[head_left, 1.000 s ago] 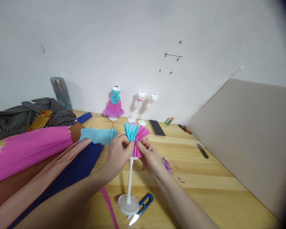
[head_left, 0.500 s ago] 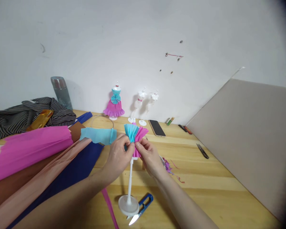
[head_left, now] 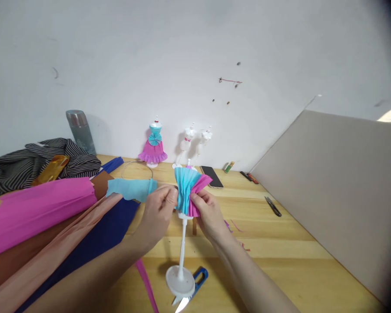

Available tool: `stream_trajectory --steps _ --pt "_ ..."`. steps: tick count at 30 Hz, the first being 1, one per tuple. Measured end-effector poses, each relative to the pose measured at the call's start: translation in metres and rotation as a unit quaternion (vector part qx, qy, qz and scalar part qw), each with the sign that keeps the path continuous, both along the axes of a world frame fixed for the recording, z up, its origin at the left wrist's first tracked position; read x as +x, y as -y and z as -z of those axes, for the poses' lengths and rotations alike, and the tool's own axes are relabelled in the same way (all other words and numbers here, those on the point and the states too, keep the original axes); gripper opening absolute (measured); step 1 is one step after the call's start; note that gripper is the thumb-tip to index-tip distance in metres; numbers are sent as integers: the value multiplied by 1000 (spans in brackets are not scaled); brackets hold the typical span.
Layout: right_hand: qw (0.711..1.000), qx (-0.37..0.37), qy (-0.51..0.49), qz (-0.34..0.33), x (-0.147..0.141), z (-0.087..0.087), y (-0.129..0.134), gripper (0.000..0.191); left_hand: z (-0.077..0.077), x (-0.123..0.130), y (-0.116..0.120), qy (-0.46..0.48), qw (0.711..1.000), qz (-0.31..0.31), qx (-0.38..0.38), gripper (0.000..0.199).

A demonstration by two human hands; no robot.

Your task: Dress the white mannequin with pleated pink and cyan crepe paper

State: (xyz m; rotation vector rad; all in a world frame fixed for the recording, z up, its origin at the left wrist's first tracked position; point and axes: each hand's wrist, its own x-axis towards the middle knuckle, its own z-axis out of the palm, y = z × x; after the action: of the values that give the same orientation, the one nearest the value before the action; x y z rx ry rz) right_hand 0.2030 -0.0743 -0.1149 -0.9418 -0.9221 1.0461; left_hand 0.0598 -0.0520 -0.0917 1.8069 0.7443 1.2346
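A small white dress form [head_left: 180, 284] stands on its round base, tilted slightly. Pleated blue crepe paper [head_left: 184, 187] and a pleated pink crepe paper piece [head_left: 198, 188] cover its front, side by side. My left hand [head_left: 158, 213] is closed, its thumb and fingers pinched at the left edge of the blue paper; the pinched bit is mostly hidden. My right hand [head_left: 210, 213] pinches the pink paper between thumb and fingers, near where the two colours meet. Blue-handled thread snips [head_left: 200, 278] lie beside and partly under the base, blade toward me.
Sheets of pink crepe paper [head_left: 42, 213], brown, peach and navy paper spread at left, with a light blue strip [head_left: 128, 188]. Behind stand a dressed form [head_left: 153, 148], two bare white forms, a phone [head_left: 211, 177] and a flask [head_left: 81, 130]. Black snips [head_left: 273, 206] lie right.
My left hand has moved left, away from my right hand, and the blue paper is spread wider. My right hand still pinches the pink paper. The view has shifted slightly.
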Motion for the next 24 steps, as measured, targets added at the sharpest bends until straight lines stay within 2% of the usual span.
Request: stream_trajectory --steps 4,6,11,14,18,21,24 --pt "996 -11 -81 -22 5 -6 -1 25 -2 -2 -2 98 984 44 -143 28" --pt "994 -13 -101 -47 5 -7 -1 26 -4 -1 -1 113 977 52 -175 25" --pt "994 0 -87 -66 1 -7 2 28 -15 -3 11 59 995 22 -78 17" --pt "999 17 1 -42 1 -4 5 30 -19 -5 19 18 1000 0 -13 12" --pt "995 35 91 -11 8 -2 14 21 -24 -7 20 -21 998 -24 57 21" --pt "987 55 154 10 15 -5 24 11 -27 -11 16 -29 995 13 93 17" --pt "966 87 243 4 17 -12 32 7 -28 -14 12 -37 989 64 128 10"
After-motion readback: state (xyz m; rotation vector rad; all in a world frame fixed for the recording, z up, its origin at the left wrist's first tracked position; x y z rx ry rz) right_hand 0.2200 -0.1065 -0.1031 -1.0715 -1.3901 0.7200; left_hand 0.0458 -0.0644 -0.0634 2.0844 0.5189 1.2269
